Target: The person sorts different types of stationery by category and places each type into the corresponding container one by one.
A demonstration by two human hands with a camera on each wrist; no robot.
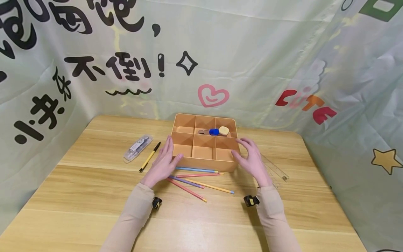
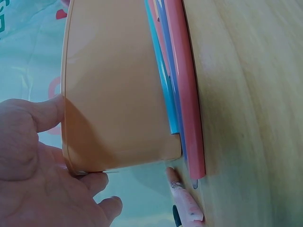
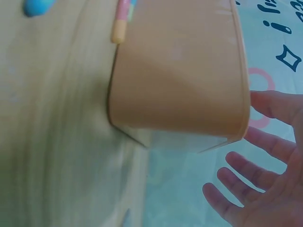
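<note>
A tan compartment box point(image 1: 204, 163) stands towards the back of the table, with its open top up. My left hand point(image 1: 161, 163) lies along its left side with fingers extended; in the left wrist view the thumb point(image 2: 49, 113) touches the rim. At the right side, my right hand point(image 1: 253, 161) has its fingers spread, with thumb and forefinger at the rim in the right wrist view. A blue-capped item point(image 1: 214, 132) and a round cream-coloured item point(image 1: 224, 131) lie in the back right compartment. Several pencils point(image 1: 217, 187) lie loosely in front of the box.
Left of the box lie a clear plastic case point(image 1: 138, 148) and a yellow pen point(image 1: 149, 158) with black ends. A transparent ruler point(image 1: 277, 168) lies on the wooden table point(image 1: 195, 227) beyond my right hand. A printed cloth point(image 1: 267, 70) hangs behind the table.
</note>
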